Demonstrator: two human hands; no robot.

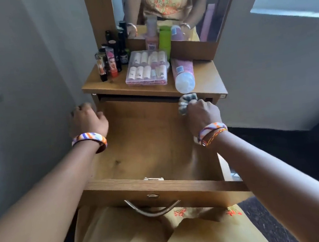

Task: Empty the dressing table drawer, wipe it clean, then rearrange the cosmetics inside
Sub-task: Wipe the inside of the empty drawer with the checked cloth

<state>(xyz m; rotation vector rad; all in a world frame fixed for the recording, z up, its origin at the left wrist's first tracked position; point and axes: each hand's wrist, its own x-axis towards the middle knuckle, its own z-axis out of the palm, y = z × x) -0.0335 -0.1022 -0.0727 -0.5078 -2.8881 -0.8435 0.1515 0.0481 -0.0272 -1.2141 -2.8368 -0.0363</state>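
Note:
The wooden drawer [143,142] is pulled far out and holds nothing. My right hand [203,114] is shut on a striped grey-and-white cloth [187,102] at the drawer's back right corner. My left hand [87,120] rests over the drawer's left wall near the back, fingers curled, with nothing visible in it. On the dressing table top [207,77] stand the cosmetics: several dark bottles and lipsticks [111,61] at the left, a clear plastic case of small bottles [146,68] in the middle, and a pink bottle lying on its side [183,72].
A mirror [163,7] stands at the back of the table, with a pink bottle [151,37] and a green bottle [164,39] before it. A grey wall runs close on the left. The drawer's metal handle [153,207] is against my lap. Dark floor lies to the right.

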